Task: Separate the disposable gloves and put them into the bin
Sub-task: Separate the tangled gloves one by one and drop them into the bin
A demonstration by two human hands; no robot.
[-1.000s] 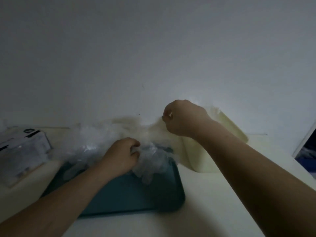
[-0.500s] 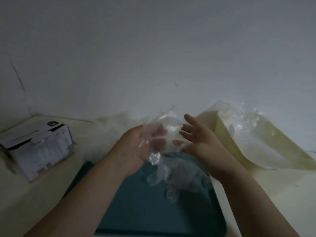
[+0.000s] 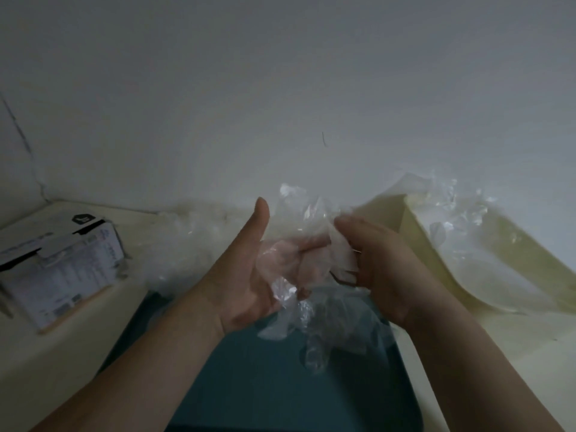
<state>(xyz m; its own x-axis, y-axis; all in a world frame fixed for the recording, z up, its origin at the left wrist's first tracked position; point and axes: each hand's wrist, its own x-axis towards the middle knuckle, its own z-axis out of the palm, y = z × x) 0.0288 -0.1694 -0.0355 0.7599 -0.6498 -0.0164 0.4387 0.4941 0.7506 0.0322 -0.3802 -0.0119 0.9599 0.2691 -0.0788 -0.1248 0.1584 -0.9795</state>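
Above the flat teal plastic tray [image 3: 280, 385] at the surface's front edge, the left hand [image 3: 243, 275] cradles a crumpled clump of clear thin plastic disposable gloves [image 3: 311, 332] on relaxed, uncurled fingers, and the right hand [image 3: 383, 266] pinches one layer. A few loose gloves [image 3: 458, 207] already sit in the cream plastic bin [image 3: 386, 213] by the right edge. A pale heap of gloves [image 3: 187, 241] lies along the back edge, so most of the job looks undone.

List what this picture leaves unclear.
- Number of gloves in the bunch: head view, clear film overlaps and blurs.
- Left hand grip: head view, gloves veil its fingers.
- Box print: head view, too small and dim.
- Bin right end: head view, cut by frame edge.
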